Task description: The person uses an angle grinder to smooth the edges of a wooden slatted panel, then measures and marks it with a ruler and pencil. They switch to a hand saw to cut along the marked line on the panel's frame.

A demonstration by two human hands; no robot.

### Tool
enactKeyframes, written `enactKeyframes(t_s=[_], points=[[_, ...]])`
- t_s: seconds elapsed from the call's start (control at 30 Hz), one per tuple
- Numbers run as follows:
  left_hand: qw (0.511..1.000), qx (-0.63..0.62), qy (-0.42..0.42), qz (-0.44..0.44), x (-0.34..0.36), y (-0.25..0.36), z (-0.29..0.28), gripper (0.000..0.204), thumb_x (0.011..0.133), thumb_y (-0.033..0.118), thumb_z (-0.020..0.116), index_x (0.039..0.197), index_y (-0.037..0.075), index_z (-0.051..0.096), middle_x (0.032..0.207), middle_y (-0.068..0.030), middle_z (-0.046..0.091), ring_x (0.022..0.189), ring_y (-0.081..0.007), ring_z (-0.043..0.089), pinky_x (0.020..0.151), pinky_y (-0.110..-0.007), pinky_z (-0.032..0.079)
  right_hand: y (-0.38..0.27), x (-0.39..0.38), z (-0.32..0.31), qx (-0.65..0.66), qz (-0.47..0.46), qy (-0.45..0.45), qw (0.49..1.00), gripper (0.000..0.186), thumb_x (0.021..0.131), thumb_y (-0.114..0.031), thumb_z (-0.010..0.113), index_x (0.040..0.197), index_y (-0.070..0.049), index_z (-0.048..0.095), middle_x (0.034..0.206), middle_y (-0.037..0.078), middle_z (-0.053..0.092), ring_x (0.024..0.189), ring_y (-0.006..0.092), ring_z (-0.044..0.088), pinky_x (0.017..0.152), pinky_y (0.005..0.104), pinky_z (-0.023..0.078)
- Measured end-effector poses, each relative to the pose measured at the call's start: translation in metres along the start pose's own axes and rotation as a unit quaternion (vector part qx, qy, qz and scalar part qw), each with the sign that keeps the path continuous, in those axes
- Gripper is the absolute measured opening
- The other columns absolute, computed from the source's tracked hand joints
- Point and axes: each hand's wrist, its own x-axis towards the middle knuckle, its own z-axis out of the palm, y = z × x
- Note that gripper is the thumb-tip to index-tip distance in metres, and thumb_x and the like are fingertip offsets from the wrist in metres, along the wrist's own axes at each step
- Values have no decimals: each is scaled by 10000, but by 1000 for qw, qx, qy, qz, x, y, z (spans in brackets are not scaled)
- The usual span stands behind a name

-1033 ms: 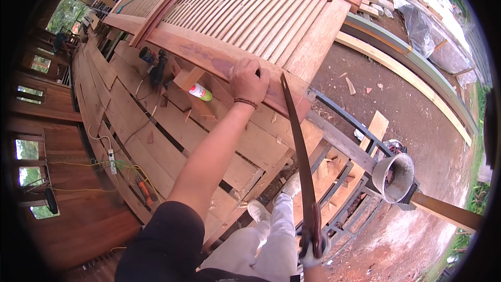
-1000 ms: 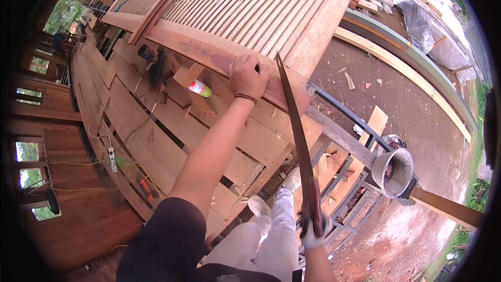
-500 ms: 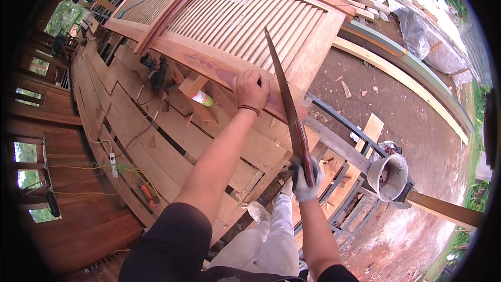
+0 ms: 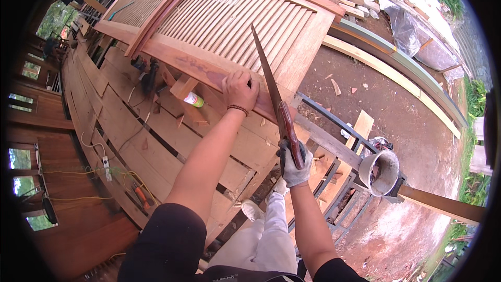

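A reddish wooden louvered door (image 4: 298, 69) lies flat in front of me. My bare left hand (image 4: 240, 90), with a beaded bracelet at the wrist, is closed over the near edge of its frame, close to the right end. My right hand (image 4: 296, 169), in a grey and white glove, grips the brown handle of a handsaw (image 4: 269, 75). The saw's long blade points away from me across the door's near corner, its tip over the slats. Where the teeth meet the wood, I cannot make out the contact.
A spray can or tube (image 4: 194, 99) rests below the door, by wooden blocks. Dark power tools (image 4: 150, 79) stand on the plank floor (image 4: 120, 125). An extension socket (image 4: 107, 168) lies left with yellow cord. At right are a bucket (image 4: 389, 175), a metal frame and long beams (image 4: 386, 75).
My right hand and the saw have moved a little forward, toward the door. My left hand keeps its place on the frame while the whole view shifts slightly.
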Motion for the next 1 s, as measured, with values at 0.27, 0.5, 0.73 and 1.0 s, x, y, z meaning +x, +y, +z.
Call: enactKeyframes(t_s=[0.27, 0.5, 0.73, 1.0], points=[[999, -6, 37, 10, 0, -6, 0, 147, 759, 208, 629, 714, 92, 551, 810, -81, 572, 894, -288, 564, 842, -442, 395, 6, -140, -91, 47, 220, -14, 974, 211, 844, -105, 659, 1001, 35, 673, 826, 101, 704, 757, 188, 687, 718, 310, 536], [999, -8, -31, -23, -3, -13, -12, 146, 754, 236, 641, 758, 98, 593, 858, -77, 597, 937, -274, 563, 913, -441, 385, 0, -56, -28, -3, 89, -34, 995, 118, 862, -70, 650, 958, -3, 661, 735, 110, 675, 634, 215, 662, 614, 316, 508], [1000, 1, -18, -7, 0, 2, -6, 118, 756, 204, 627, 746, 94, 586, 850, -78, 591, 938, -283, 563, 911, -443, 383, 12, -101, -60, 15, 174, -16, 985, 107, 874, -53, 619, 962, -4, 655, 740, 88, 673, 645, 187, 643, 629, 310, 508], [1000, 15, 5, -5, -5, -19, -8, 114, 762, 192, 619, 730, 93, 573, 830, -75, 579, 932, -289, 567, 887, -443, 386, -12, -178, -100, 23, 249, -9, 968, 153, 854, -63, 648, 992, 2, 648, 789, 97, 680, 703, 174, 654, 656, 312, 517]])
